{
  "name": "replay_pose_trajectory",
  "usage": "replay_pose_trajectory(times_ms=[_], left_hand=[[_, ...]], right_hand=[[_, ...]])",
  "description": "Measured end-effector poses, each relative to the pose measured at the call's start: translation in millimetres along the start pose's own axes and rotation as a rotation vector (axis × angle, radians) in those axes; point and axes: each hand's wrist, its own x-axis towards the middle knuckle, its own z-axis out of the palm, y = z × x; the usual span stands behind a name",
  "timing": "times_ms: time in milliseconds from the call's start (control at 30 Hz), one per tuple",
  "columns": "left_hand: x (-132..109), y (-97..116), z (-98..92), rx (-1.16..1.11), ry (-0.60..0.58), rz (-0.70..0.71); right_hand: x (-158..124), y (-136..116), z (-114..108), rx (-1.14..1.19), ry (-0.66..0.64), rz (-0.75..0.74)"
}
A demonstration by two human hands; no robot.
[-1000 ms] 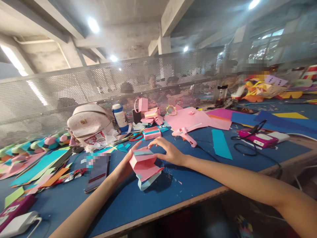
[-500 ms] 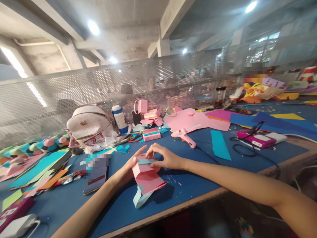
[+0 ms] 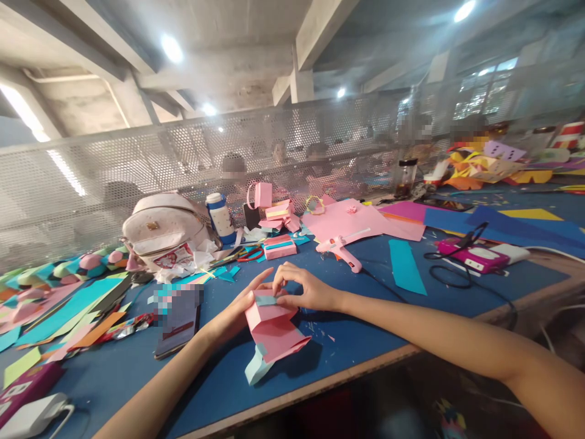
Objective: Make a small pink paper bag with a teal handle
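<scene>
A folded pink paper piece [image 3: 278, 335] with a light blue strip [image 3: 257, 367] hanging from its lower left side is between my hands over the blue table. My left hand [image 3: 244, 302] holds its upper left edge, the thumb against the paper. My right hand [image 3: 306, 289] has its fingers bent over the top, pressing a blue band there. Beyond the hands lies a small pink box [image 3: 280, 247] with a blue stripe. To its right rests a pink glue gun [image 3: 340, 252].
A phone [image 3: 179, 323] lies left of the hands. Farther back stand a white backpack [image 3: 159, 228] and a blue and white bottle [image 3: 221, 219]. On the right are a teal paper strip [image 3: 406, 267], a black cable and a magenta power strip [image 3: 473, 256].
The light blue strip's lower end has shifted and looks narrower, and the pink flap's right corner has moved slightly. Both hands keep nearly the same place and grip.
</scene>
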Motion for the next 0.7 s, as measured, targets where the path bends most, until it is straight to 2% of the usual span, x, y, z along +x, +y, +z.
replay_pose_trajectory(times_ms=[233, 500, 700], left_hand=[[-0.3, 0.2, 0.1, 0.005, -0.002, -0.011], [1.3, -4.7, -6.0, 0.009, -0.015, 0.008], [1.0, -1.8, -3.4, 0.010, -0.004, 0.004]], right_hand=[[-1.7, 0.9, -0.3, -0.022, -0.032, 0.036], [-1.7, 1.9, 0.3, 0.052, -0.007, 0.039], [-2.7, 4.2, 0.2, 0.075, -0.003, 0.040]])
